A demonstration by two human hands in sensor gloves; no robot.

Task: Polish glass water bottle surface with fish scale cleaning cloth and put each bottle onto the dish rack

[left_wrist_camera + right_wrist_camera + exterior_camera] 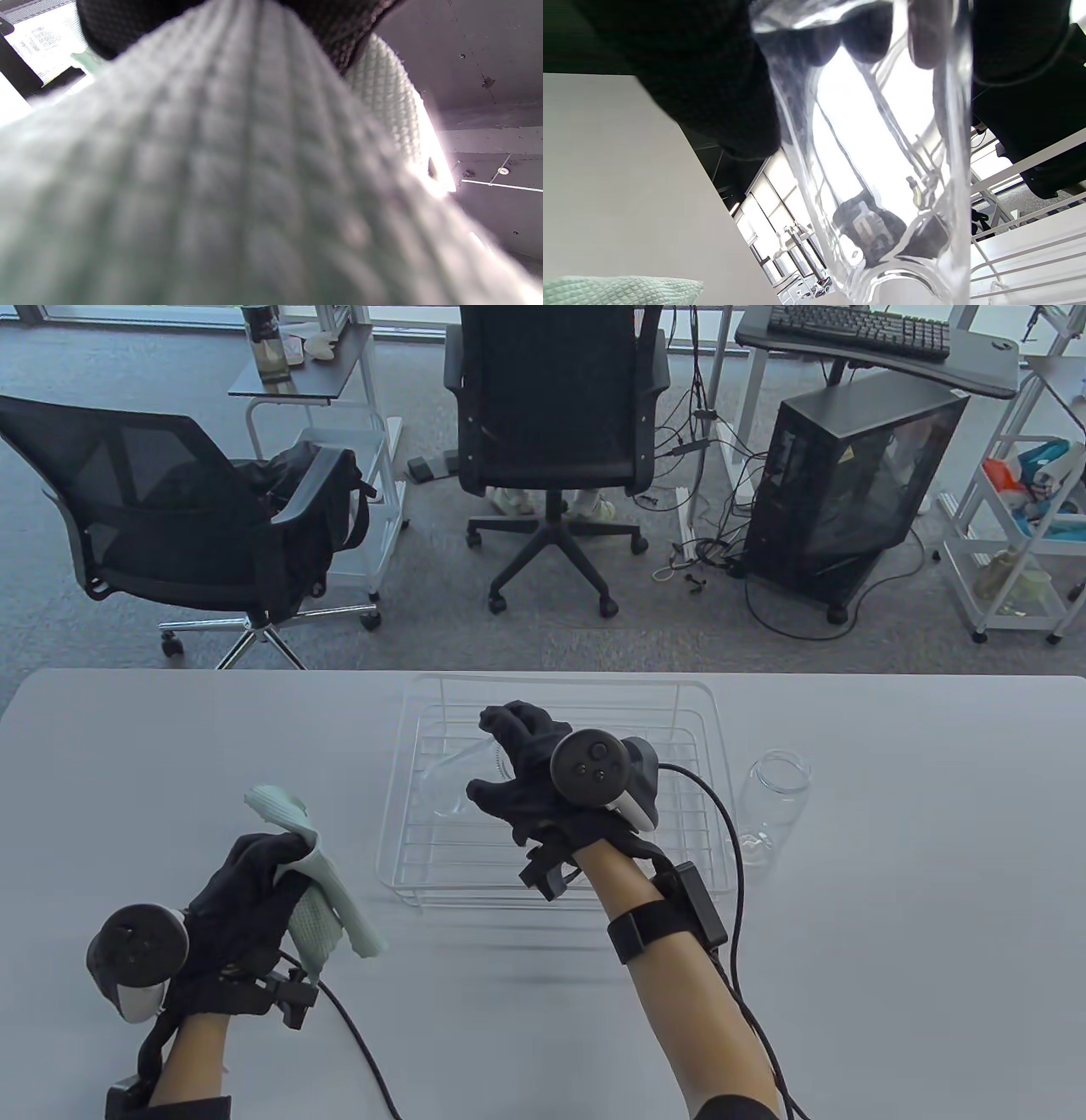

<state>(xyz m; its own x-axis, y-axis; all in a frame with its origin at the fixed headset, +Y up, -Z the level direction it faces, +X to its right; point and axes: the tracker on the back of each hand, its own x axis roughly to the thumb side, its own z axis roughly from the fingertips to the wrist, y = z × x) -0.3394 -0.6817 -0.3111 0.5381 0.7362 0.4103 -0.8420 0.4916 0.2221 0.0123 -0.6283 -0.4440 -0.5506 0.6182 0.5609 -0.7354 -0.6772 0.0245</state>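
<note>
White wire rack [704, 712] sits at table centre, and the right hand [551, 780] grips a bottle [454, 789] lying inside it: the placing step, I judge. Next: let go, then fetch the second bottle [772, 810] standing at three o'clock. Left hand [242, 899], at eight o'clock, clutches the cloth [327, 899].

The cloth [237, 178] fills the left wrist view in a blur, hiding the table. The right hand [543, 780] covers much of its bottle [874, 169]; the bottle's top runs off the right wrist view.
</note>
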